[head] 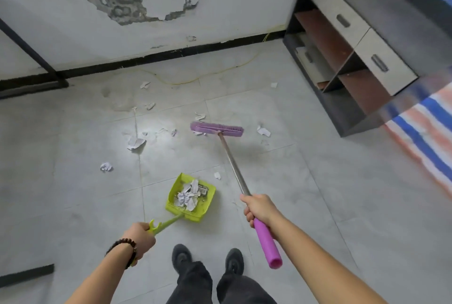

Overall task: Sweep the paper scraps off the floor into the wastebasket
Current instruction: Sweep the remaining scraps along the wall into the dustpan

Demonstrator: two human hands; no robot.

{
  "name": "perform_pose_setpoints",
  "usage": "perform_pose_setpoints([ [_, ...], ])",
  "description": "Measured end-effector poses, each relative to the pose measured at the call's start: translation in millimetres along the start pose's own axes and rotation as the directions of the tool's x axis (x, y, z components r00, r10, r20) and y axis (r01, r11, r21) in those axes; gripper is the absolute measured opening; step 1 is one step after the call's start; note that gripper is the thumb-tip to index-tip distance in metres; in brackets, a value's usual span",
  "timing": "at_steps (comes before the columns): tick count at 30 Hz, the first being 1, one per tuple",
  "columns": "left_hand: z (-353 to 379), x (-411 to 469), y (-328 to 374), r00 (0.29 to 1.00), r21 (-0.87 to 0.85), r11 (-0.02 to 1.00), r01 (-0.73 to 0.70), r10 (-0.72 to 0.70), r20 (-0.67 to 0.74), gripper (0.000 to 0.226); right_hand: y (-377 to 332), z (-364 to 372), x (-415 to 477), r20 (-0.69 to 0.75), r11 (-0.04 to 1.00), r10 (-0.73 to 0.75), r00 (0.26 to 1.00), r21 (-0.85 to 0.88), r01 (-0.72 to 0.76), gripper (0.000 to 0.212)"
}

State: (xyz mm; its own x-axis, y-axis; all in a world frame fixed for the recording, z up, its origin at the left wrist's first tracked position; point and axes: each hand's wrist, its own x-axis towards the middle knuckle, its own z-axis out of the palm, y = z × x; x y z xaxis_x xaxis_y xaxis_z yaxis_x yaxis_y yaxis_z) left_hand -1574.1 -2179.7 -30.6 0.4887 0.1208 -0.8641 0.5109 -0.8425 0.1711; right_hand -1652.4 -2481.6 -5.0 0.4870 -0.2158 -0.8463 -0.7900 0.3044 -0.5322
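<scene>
Right hand (258,207) is closed round the broom (217,129) shaft, left hand (139,237) round the dustpan (190,197) handle; scraps (135,143) look featherlight, skittish.

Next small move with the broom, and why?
Probably drag the purple broom head back toward the green dustpan: the right hand has it out among loose scraps, and the left hand holds the part-filled pan nearer the feet.
</scene>
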Motion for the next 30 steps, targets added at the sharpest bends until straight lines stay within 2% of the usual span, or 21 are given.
perform_pose_setpoints([
  [5,1,24,44,0.997,0.239,0.968,-0.079,0.080,0.004,0.020,-40,-23,56,-0.164,0.993,0.006,0.986,0.114,0.013,0.021],
  [8,6,36,62,0.995,0.285,0.953,-0.101,0.097,0.029,0.019,-61,-35,101,-0.245,0.989,0.037,0.969,0.145,-0.001,0.022],
  [13,5,67,85,0.994,0.323,0.940,-0.114,0.108,0.036,0.021,-60,-53,159,-0.303,0.993,0.121,0.945,0.038,-0.115,0.022],
  [15,1,72,92,0.993,0.330,0.937,-0.115,0.105,0.046,0.017,-39,-52,162,-0.285,0.979,0.189,0.940,-0.017,-0.202,0.020],
  [17,-4,71,92,0.994,0.345,0.932,-0.111,0.096,0.061,0.015,-3,-45,146,-0.208,0.946,0.315,0.926,-0.015,-0.325,0.020],
  [20,-12,67,87,0.995,0.354,0.930,-0.097,0.077,0.070,0.016,53,-39,99,-0.014,0.853,0.521,0.853,0.035,-0.520,0.017],
  [22,-18,64,85,0.996,0.352,0.932,-0.083,0.064,0.065,0.017,81,-42,73,0.030,0.808,0.588,0.808,0.026,-0.589,0.013],
  [23,-21,64,84,0.996,0.355,0.931,-0.080,0.062,0.063,0.018,90,-43,66,-0.004,0.802,0.596,0.803,0.053,-0.595,0.012],
  [25,-28,63,82,0.996,0.354,0.932,-0.077,0.054,0.073,0.019,100,-44,61,-0.184,0.845,0.535,0.825,0.099,-0.526,0.018],
  [27,-34,63,81,0.996,0.330,0.943,-0.055,0.031,0.079,0.022,92,-45,59,-0.327,0.894,0.435,0.839,0.048,-0.446,0.035],
  [30,-33,62,75,0.997,0.314,0.948,-0.046,0.023,0.075,0.031,71,-44,58,-0.342,0.926,0.376,0.861,0.115,-0.359,0.045],
])
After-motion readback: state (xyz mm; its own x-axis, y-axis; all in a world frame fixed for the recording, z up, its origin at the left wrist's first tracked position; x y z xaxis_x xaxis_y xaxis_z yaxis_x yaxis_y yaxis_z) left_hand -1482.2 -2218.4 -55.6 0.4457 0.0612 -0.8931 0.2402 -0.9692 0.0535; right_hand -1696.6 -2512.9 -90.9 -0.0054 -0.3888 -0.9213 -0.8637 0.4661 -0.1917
